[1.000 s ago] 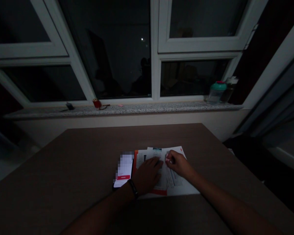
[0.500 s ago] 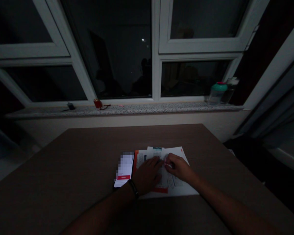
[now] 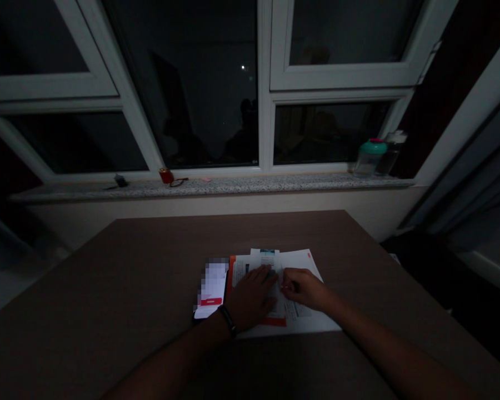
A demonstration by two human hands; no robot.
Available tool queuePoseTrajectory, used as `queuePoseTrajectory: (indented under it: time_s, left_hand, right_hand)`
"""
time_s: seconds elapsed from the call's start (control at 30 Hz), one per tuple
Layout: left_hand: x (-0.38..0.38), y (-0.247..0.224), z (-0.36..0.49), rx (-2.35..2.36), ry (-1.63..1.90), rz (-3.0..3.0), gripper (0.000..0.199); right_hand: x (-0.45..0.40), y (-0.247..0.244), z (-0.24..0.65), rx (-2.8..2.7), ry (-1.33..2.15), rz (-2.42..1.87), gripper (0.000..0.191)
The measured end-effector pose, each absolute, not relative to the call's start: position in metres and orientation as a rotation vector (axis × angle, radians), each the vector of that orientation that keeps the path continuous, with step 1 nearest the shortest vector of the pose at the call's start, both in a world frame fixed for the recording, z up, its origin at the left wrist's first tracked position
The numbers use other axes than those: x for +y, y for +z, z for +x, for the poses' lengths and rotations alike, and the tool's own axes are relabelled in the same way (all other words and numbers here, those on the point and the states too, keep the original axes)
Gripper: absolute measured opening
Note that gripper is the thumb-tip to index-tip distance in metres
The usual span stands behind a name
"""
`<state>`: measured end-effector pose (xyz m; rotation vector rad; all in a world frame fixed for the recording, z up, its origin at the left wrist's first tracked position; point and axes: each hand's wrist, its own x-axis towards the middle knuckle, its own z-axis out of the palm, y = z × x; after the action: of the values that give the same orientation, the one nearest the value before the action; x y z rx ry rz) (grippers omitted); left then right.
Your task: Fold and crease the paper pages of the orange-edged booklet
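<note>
My left hand (image 3: 252,299) lies flat, fingers spread, over a narrow printed paper strip (image 3: 259,256) and the orange-edged printed sheet (image 3: 240,265) under it. Beneath these is a larger white printed page (image 3: 298,261). Just right of the strip, my right hand (image 3: 302,288) is closed in a pinch low over the page. Something small and pale may be at its fingertips, but it is too dark to name. Left of the papers, a phone (image 3: 213,286) with a lit screen lies on the table, close to my left wrist.
The brown wooden table (image 3: 158,266) reaches to the wall under a window. Along the speckled stone sill (image 3: 250,184) stand a small red object (image 3: 165,176), a small dark object (image 3: 120,180), a teal-lidded bottle (image 3: 370,155) and a clear bottle (image 3: 394,153). The room is dim.
My right hand has shifted slightly right and toward me, its fingertips now a little away from my left fingers. My left hand stays flat on the papers.
</note>
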<state>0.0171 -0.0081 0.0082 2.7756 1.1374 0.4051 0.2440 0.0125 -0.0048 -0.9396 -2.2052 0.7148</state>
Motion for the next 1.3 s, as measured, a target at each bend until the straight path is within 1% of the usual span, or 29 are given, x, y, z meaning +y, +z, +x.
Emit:
queuePoseTrajectory:
  time_s: [0.17,0.3,0.53,0.7,0.83,1.03,1.17,1.23,1.3]
  left_hand:
    - [-0.006,0.005,0.017,1.159,0.398,2.77,0.059]
    - [-0.005,0.003,0.016,1.157,0.405,2.77,0.059]
    - [-0.007,0.007,0.017,1.153,0.449,2.757,0.054]
    - [-0.007,0.007,0.017,1.196,0.468,2.746,0.051]
    - [-0.007,0.008,0.016,1.209,0.444,2.74,0.055]
    - [-0.009,0.014,0.018,1.202,0.439,2.738,0.054]
    - [-0.01,0.015,0.018,1.199,0.438,2.748,0.064]
    - [-0.009,0.013,0.017,1.205,0.428,2.747,0.065]
    - [-0.009,0.011,0.017,1.202,0.418,2.743,0.065]
  right_hand:
    - [0.024,-0.009,0.241,-2.095,0.602,-1.092,0.011]
    - [0.025,-0.008,0.241,-2.093,0.669,-1.08,0.013]
    - [0.003,0.002,0.241,-2.242,0.843,-0.902,0.01]
    - [0.007,-0.003,0.239,-2.156,0.757,-1.021,0.009]
    - [0.014,-0.007,0.239,-2.066,0.742,-1.089,0.01]
    - [0.005,-0.003,0.241,-2.235,0.867,-0.903,0.013]
    - [0.007,-0.002,0.242,-2.198,0.703,-0.988,0.01]
    - [0.012,-0.004,0.242,-2.121,0.581,-1.072,0.009]
    - [0.019,-0.006,0.242,-2.068,0.551,-1.111,0.009]
